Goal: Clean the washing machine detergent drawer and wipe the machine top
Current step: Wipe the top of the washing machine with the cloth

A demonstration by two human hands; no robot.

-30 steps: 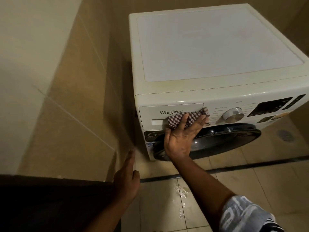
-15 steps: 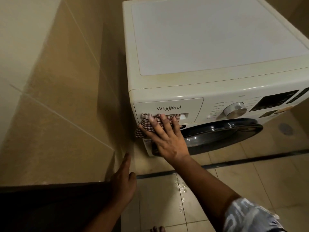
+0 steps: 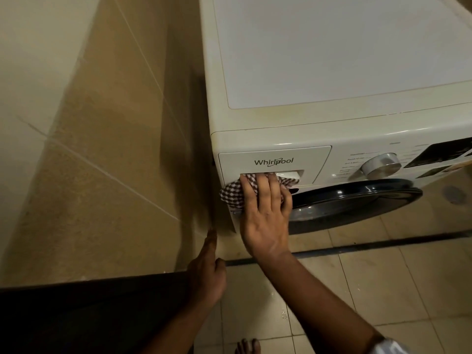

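Observation:
A cream washing machine [image 3: 332, 54] stands against the tiled wall. Its detergent drawer front [image 3: 274, 160], marked Whirlpool, is closed at the upper left of the front panel. My right hand [image 3: 265, 213] presses a brown-and-white checked cloth [image 3: 231, 194] flat against the lower edge of the drawer front, fingers straight and pointing up into the handle recess. My left hand [image 3: 207, 272] hangs low beside the machine's left corner with straight fingers, holding nothing. The machine top is bare.
A silver dial [image 3: 380, 166] and dark display [image 3: 439, 152] sit right of the drawer. The dark round door [image 3: 357, 200] lies below. A tiled wall [image 3: 102, 149] is close on the left. My bare toes [image 3: 247, 347] show on the tiled floor.
My right hand slid the cloth leftward along the drawer front, from its right end to its left lower edge. The view moved closer to the machine. My left hand stayed low.

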